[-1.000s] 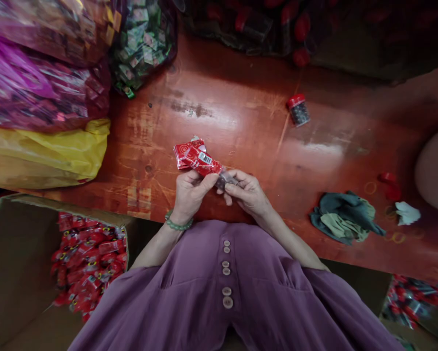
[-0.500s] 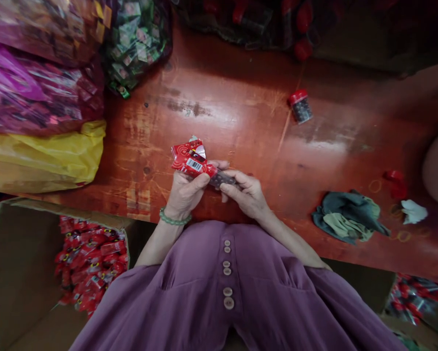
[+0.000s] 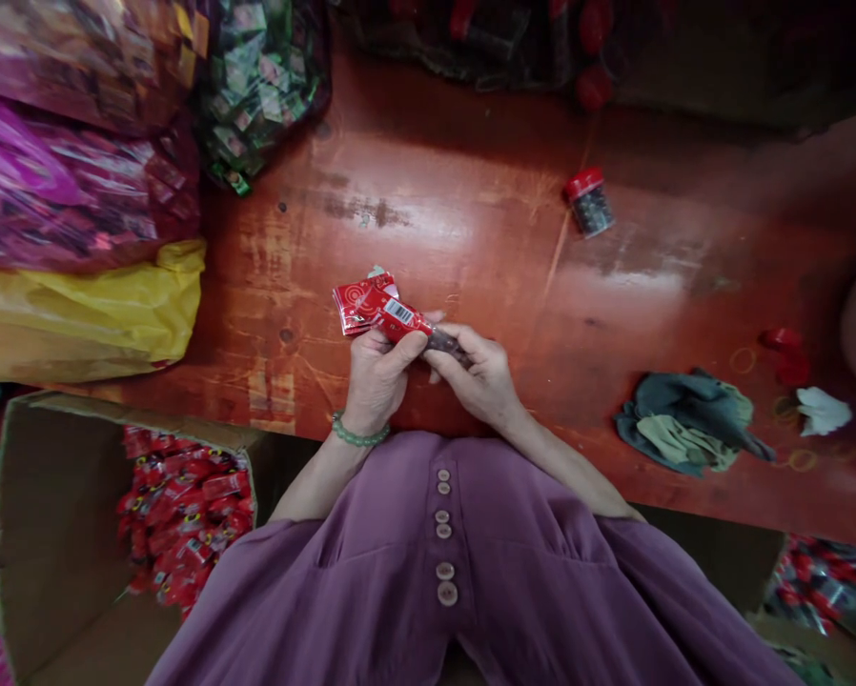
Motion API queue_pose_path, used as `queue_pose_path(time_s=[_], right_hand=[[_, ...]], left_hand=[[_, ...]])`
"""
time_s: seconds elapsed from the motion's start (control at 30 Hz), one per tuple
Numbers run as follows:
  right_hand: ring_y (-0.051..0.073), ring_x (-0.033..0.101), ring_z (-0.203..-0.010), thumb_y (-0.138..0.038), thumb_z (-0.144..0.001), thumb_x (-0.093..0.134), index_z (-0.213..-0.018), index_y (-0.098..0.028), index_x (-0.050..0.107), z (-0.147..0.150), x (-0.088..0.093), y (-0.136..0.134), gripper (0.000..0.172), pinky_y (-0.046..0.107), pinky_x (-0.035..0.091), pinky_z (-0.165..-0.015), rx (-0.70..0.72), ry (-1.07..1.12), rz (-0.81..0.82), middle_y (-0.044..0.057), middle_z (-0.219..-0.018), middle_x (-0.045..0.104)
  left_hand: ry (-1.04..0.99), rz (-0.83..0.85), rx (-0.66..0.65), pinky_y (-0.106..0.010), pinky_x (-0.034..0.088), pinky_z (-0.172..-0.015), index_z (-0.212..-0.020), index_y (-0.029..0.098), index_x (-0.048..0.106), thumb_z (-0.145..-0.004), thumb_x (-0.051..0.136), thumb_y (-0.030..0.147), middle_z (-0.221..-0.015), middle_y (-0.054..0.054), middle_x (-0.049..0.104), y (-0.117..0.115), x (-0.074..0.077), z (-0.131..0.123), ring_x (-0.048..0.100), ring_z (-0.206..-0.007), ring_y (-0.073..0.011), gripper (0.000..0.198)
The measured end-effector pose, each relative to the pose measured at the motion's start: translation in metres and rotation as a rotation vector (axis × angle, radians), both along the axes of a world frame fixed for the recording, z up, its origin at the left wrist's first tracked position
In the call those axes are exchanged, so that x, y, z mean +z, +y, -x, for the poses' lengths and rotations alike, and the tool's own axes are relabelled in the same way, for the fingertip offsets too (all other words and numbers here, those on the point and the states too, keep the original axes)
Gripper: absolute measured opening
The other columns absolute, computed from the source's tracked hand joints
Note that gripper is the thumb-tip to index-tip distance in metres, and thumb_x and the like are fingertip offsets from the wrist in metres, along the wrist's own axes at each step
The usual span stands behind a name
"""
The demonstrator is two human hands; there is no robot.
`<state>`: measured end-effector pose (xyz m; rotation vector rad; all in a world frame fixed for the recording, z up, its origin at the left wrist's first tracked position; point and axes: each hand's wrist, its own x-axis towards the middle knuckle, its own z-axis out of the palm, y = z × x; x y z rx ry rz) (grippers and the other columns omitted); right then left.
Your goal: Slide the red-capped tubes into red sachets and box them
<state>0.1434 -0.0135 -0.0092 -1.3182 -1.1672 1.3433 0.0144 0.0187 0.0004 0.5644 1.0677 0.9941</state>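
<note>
Head view: one clear plastic jar (image 3: 443, 341), dark contents, red printed film sleeve (image 3: 399, 312) at one end; pinched between the fingers of your left hand (image 3: 377, 381) and right hand (image 3: 483, 376). Possible fault: film creasing or tearing, from uneven thumb pressure. Beyond your left fingers: stacked flat red printed wrappers (image 3: 349, 307). Beneath: scuffed red-brown wooden worktop (image 3: 471, 200). Below-left of your fingers: brown cardboard box (image 3: 56, 514), red-wrapped pieces (image 3: 189, 510) inside.

Right hand (image 3: 479, 379) partly hides dark container (image 3: 445, 344)

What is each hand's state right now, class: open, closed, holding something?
Left hand: closed, holding the red wrapper.
Right hand: closed, holding the dark container.
</note>
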Motion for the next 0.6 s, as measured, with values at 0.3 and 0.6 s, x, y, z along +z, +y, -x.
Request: queue_pose_path(time_s=[0.3, 0.6], right_hand=[[0.005, 0.058, -0.056, -0.051, -0.079, 0.076, -0.102, -0.024, 0.056, 0.002, -0.005, 0.005, 0.041, 0.020, 0.053, -0.051, -0.006, 0.332, 0.174, -0.001, -0.097, 0.069], [0.005, 0.061, -0.053, -0.048, -0.081, 0.075, -0.111, -0.023, 0.057, 0.004, -0.001, -0.003, 0.042, 0.021, 0.056, -0.055, 0.033, 0.311, 0.104, -0.003, -0.087, 0.070]], left_hand=[[-0.049, 0.011, -0.071, -0.029, 0.058, -0.075, -0.090, 0.021, 0.078, -0.067, 0.087, 0.046, -0.099, -0.008, 0.078, -0.006, -0.002, 0.009, 0.072, -0.086, -0.0191, 0.036], [-0.014, 0.039, 0.084, -0.023, 0.054, -0.065, -0.069, 0.018, 0.074, -0.061, 0.091, 0.044, -0.068, 0.001, 0.071, -0.019, 0.002, 0.007, 0.063, -0.061, -0.0094, 0.032]])
